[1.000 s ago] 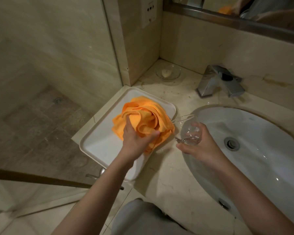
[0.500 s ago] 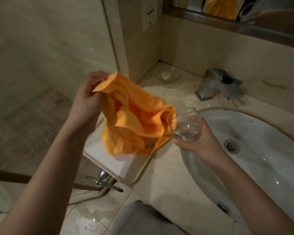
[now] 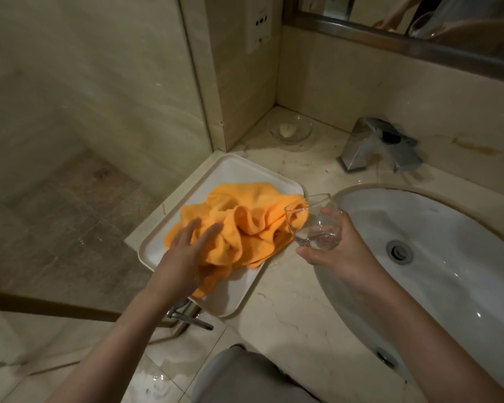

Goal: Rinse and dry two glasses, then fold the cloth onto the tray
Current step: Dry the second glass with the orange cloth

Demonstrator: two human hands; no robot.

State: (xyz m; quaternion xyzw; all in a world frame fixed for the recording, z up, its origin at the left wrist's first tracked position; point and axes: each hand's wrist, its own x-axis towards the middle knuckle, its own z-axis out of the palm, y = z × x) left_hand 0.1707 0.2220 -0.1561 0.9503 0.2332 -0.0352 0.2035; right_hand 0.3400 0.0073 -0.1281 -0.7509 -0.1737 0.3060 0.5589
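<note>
Orange cloth under left hand, on tray

Bathroom: washbasin, chrome tap, wall mirror, shower floor.

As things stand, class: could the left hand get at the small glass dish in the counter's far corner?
Probably yes. The left hand rests open on the orange cloth, holding nothing, and beyond the tray nothing stands before the dish.
</note>
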